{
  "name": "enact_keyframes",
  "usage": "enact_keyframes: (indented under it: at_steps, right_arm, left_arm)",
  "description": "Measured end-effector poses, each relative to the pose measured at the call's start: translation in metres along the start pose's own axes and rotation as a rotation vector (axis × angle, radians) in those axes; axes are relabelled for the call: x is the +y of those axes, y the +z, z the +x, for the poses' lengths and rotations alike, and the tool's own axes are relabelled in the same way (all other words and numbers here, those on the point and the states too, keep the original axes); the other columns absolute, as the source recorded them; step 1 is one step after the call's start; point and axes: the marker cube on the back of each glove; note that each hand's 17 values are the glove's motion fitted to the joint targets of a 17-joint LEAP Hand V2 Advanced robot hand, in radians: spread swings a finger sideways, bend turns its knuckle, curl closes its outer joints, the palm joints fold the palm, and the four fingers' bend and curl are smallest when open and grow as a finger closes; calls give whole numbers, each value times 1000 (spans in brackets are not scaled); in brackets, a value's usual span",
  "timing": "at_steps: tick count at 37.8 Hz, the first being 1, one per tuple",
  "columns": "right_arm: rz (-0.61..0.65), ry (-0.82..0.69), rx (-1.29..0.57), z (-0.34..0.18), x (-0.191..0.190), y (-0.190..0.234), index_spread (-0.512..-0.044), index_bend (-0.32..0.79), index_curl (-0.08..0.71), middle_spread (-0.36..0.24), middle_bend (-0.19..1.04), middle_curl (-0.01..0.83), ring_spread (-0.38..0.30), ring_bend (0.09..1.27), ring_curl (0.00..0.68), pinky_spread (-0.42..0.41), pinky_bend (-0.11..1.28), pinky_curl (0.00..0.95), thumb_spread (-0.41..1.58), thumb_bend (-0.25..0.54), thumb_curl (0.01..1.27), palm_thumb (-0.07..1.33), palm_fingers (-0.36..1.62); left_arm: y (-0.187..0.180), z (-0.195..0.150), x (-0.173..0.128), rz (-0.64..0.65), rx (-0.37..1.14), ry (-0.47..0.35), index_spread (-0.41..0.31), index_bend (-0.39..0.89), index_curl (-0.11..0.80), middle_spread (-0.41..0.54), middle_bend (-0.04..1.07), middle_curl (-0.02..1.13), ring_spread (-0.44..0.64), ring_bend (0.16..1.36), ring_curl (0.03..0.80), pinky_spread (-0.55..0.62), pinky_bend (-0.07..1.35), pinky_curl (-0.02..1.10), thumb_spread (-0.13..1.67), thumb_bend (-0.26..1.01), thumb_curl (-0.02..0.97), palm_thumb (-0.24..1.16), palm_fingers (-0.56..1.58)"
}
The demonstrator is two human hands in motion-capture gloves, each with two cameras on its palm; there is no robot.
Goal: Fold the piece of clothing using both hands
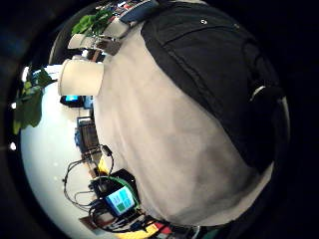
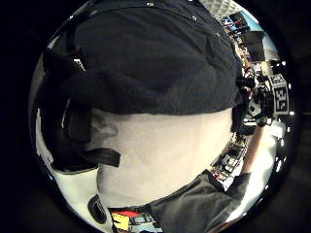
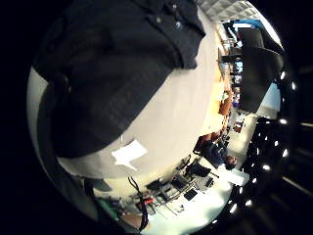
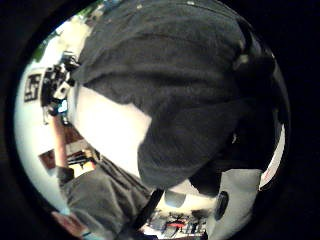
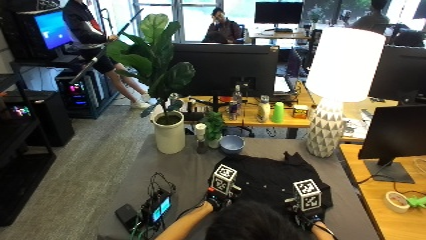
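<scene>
Grey table [image 5: 166,170], potted plant [image 5: 160,75]

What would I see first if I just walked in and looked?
A black garment spread on the grey table, with the left hand and right hand at its near edge. Beyond it stand a big white lamp and a leafy potted plant.

The black cloth garment [image 5: 266,180] looks matt and finely woven, with small shiny metal studs [image 1: 203,21] on it. It lies on a grey cloth-covered table [image 5: 173,167] — smooth, dull. Beside it, the white faceted lamp base [image 5: 324,127] looks glossy ceramic — its white shade [image 5: 344,57] matt fabric.
</scene>
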Motion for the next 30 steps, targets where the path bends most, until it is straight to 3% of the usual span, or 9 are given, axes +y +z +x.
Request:
enact_keyframes:
  at_steps: [2,3,4,7,12,16,19,26,30]
  right_arm:
    - [96,-32,14,0,-15,-1,-308,137,195,-92,331,376,-111,650,340,-64,609,338,1024,97,424,920,1000]
    - [110,-33,16,1,-19,-2,-316,81,179,-90,310,372,-110,640,338,-44,568,323,1040,84,421,903,853]
    - [115,-30,14,1,-22,-3,-300,154,221,-99,330,391,-127,658,370,-105,615,368,1013,92,433,936,1037]
    - [120,-17,-1,4,-25,-11,-279,167,244,-113,345,405,-158,659,384,-163,603,374,984,87,448,971,1188]
    - [127,-13,-24,11,-12,-33,-262,157,278,-127,381,433,-182,690,419,-212,589,402,988,95,464,1032,1250]
    - [119,-40,-31,13,11,-55,-253,160,298,-140,389,446,-193,692,430,-234,584,410,1005,93,467,1061,1258]
    - [113,-64,-27,13,31,-73,-249,161,309,-139,396,453,-197,690,435,-243,577,414,1020,93,467,1081,1262]
    - [95,-93,-16,17,72,-140,-248,161,333,-142,400,465,-204,684,443,-257,569,423,1050,87,464,1116,1264]
    - [82,-77,-49,22,66,-175,-248,163,345,-144,402,471,-207,677,445,-261,567,428,1070,80,458,1127,1262]
  left_arm:
    - [-3,-5,-4,-5,-17,-43,-232,184,345,-241,358,379,-280,545,328,-275,384,340,1263,86,276,547,1152]
    - [-5,-8,-5,-2,-24,-58,-236,189,351,-241,327,378,-284,529,331,-279,384,346,1262,79,275,544,1101]
    - [-8,-10,-6,5,-28,-68,-241,170,351,-257,368,401,-299,551,346,-295,370,347,1266,85,279,561,1169]
    - [-17,-13,-8,14,-19,-76,-251,156,357,-279,386,422,-320,564,363,-314,356,356,1278,82,279,576,1189]
    - [-30,-15,-4,29,27,-10,-264,171,373,-298,402,447,-341,573,385,-332,331,364,1310,81,279,598,1211]
    - [-18,-29,-25,41,26,34,-271,176,385,-312,419,466,-347,584,398,-335,302,367,1344,82,274,610,1214]
    - [-22,-30,-20,30,26,91,-274,178,396,-314,426,477,-352,590,408,-330,286,371,1368,78,268,609,1212]
    - [-87,-32,28,-29,-31,178,-279,184,419,-319,430,498,-352,603,426,-328,254,378,1403,70,261,610,1212]
    - [-129,-40,24,-22,-36,151,-281,180,429,-320,427,507,-355,612,435,-327,243,384,1423,66,259,610,1211]
